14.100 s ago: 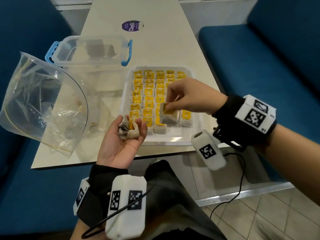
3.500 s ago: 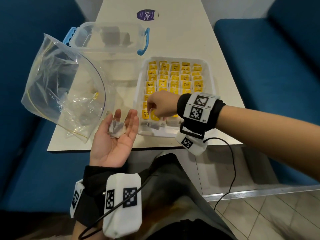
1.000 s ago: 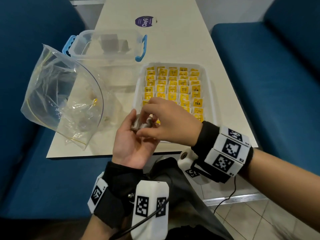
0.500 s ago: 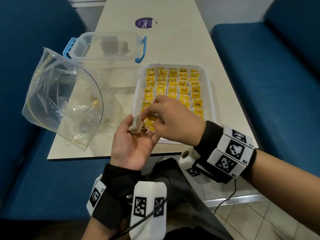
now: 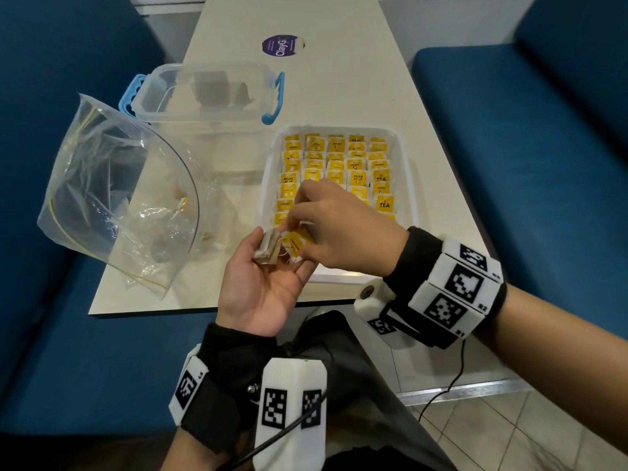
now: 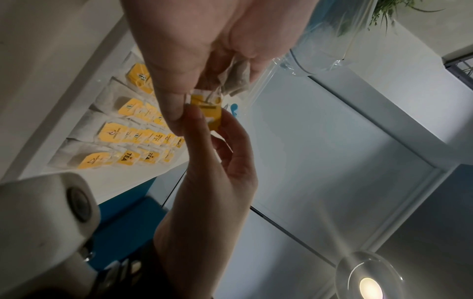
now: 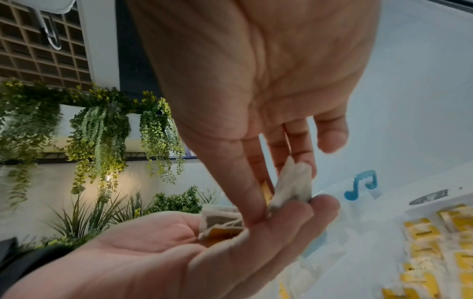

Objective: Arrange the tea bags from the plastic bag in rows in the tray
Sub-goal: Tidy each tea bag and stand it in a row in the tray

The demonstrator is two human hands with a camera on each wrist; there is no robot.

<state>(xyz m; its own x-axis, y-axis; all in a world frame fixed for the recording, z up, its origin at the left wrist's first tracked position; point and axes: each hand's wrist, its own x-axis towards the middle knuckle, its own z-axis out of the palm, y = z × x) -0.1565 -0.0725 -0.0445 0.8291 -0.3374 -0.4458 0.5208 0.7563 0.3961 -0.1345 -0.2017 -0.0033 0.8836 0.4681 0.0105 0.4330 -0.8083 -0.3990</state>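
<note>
The white plastic tray (image 5: 406,185) sits on the pale worktop (image 5: 356,79), with yellow-tagged tea bags (image 5: 358,178) in rows inside it. Left of the tray lies the clear plastic bag (image 5: 112,198). Behind both stands a clear box with blue handles (image 5: 210,93). A round purple sticker (image 5: 282,45) lies farther back. Both hands (image 5: 261,287) meet in front of the tray.

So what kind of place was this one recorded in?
Probably a café or lounge booth: a narrow cream table runs between blue upholstered bench seats, a round purple branded sticker sits on the tabletop, and trailing green plants decorate the wall.
</note>
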